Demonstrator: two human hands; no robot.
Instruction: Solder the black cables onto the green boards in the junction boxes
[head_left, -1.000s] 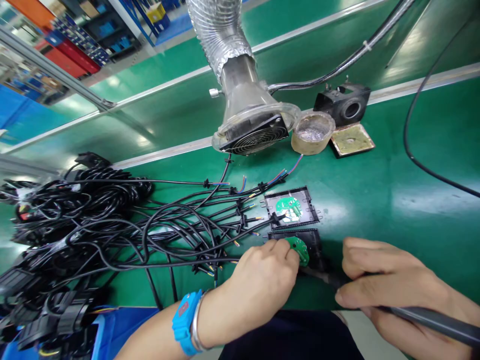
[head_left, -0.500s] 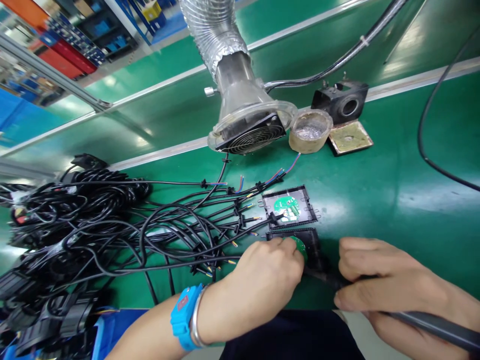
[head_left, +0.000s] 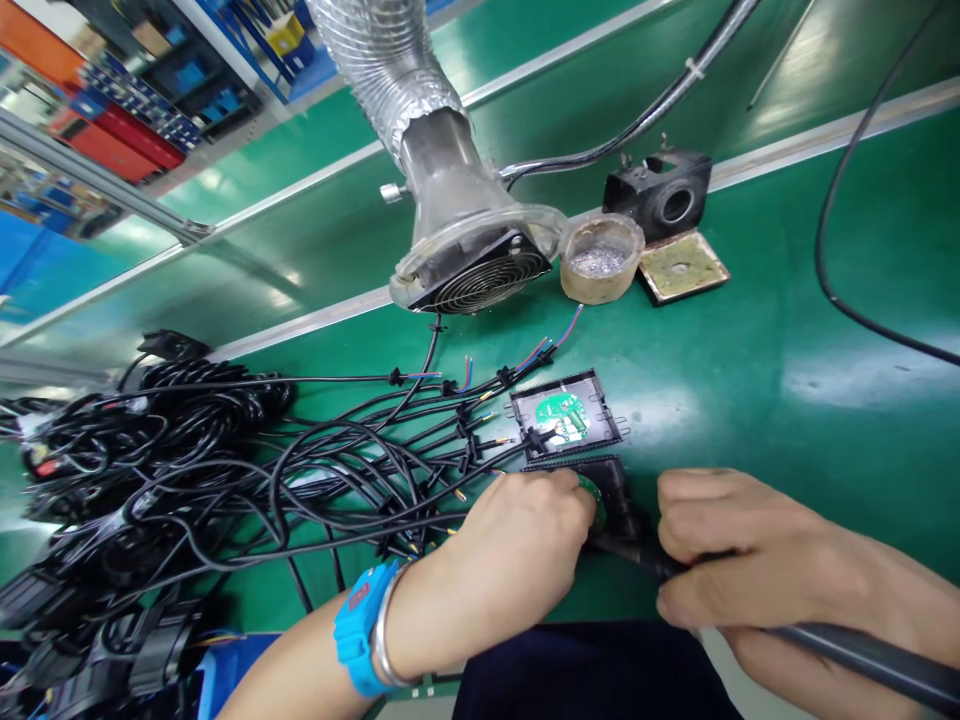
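Note:
My left hand (head_left: 521, 535) is closed over the lower black plastic case (head_left: 619, 500). A black cable (head_left: 352, 527) runs into its grip; the fingertips and the cable end are hidden. Part of a green circuit board (head_left: 594, 500) shows past the knuckles, inside that case. My right hand (head_left: 757, 560) is wrapped around a soldering iron (head_left: 862, 655) with a dark handle. The iron points left toward the lower case, and its tip is blurred and hard to make out. Just above, a second open case (head_left: 592, 390) holds another green board (head_left: 564, 418) with a cable reaching it.
Bundled black cables (head_left: 187, 430) with stripped, coloured ends cover the left side. A fume extractor hood (head_left: 480, 250) hangs over the back. Near it stand a round solder pot (head_left: 602, 262), a sponge tray (head_left: 684, 267) and a black metal holder (head_left: 660, 195). A blue bin (head_left: 225, 670) sits lower left.
The view has shifted slightly, so the bench items appear farther left. Both hands stay over the lower case with the same grips; the iron keeps nearly the same pose.

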